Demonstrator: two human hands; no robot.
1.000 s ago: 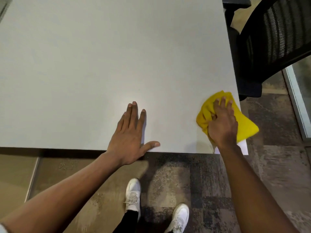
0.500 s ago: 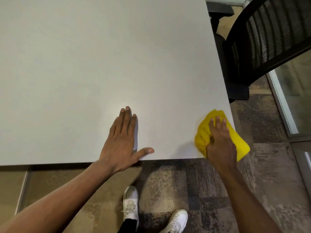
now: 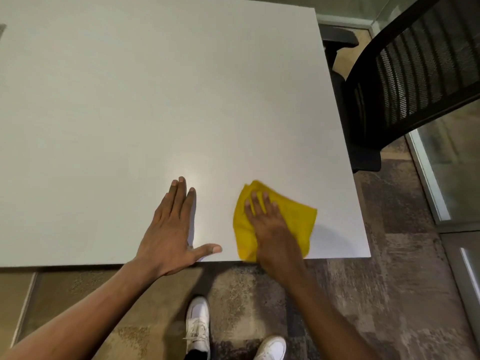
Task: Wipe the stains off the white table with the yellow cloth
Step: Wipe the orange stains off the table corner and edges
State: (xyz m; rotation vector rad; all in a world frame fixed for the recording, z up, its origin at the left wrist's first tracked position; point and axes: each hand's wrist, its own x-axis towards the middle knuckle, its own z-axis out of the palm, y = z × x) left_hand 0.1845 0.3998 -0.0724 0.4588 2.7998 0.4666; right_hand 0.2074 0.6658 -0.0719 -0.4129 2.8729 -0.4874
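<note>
While I monitor the head view, the right hand [image 3: 270, 224] lies palm-down on the yellow cloth [image 3: 291, 219], fingers extended and slightly spread, pressing the fabric flat against the white table [image 3: 155, 100] rather than gripping it. I place the cloth near the table's front edge, toward the front right corner but clear of it; its lower left portion reaches the front edge beside the wrist. The cloth is loosely folded, with one corner pointing right and another pointing away from me.

The left hand [image 3: 168, 229] rests flat on the bare tabletop just left of the cloth, not touching it. Its four fingers are straight and held together; the thumb is spread wide, pointing toward the cloth along the front edge.

I can detect no distinct stain on the visible surface. A black mesh chair [image 3: 415, 74] stands off the table's right side. Two white shoes [image 3: 197, 326] are on the patterned carpet [image 3: 389, 281] below the front edge.
</note>
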